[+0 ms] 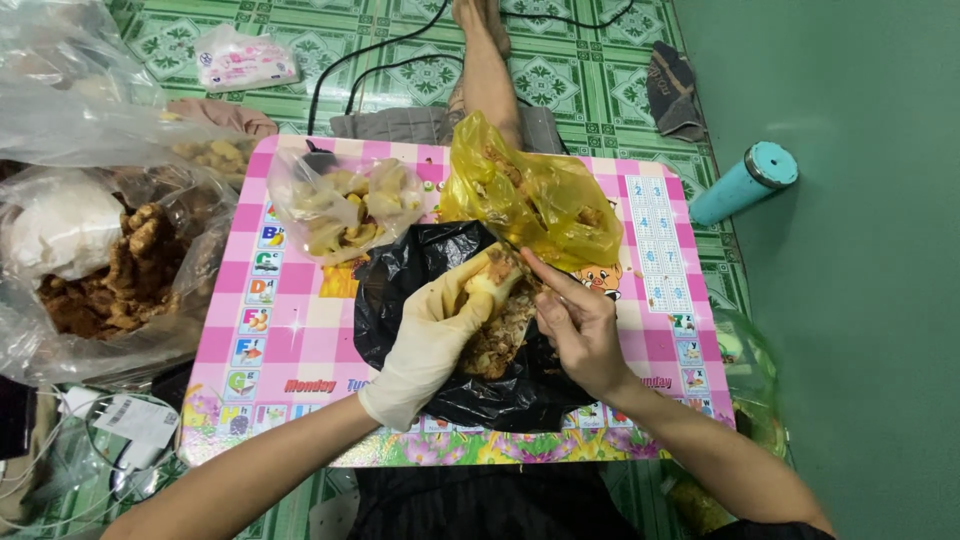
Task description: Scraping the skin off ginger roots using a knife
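**Ginger being scraped over a black bag on a pink surface**

Off the left edge of the surface [290,340], a large clear plastic bag [60,300] lies on the floor, holding brown unpeeled ginger pieces [120,275] and a white bundle [60,225]. Just in from the far left corner of the surface sits a smaller clear bag [345,205] of pale, peeled pieces.

At the middle of the surface, toward the near edge, a black plastic bag [400,290] is spread out with a heap of brownish peelings [500,340] on it. The left hand [435,335], in a cream rubber glove, is above this bag; its fingers are curled around 1 ginger root [492,278], gripping it from the left with the pale, partly peeled end pointing to the far side.

Just right of it, the bare right hand [580,330] has its fingers pressed together, the forefinger stretched out toward the root. They seem to pinch a thin tool, but it is too small to make out. The 2 hands are nearly touching over the peelings.

Behind them, at the far edge, a yellow plastic bag [530,195] lies open with brown scraps inside. Well off the right edge, a teal bottle [742,182] lies on the green floor near a dark cloth [672,90].
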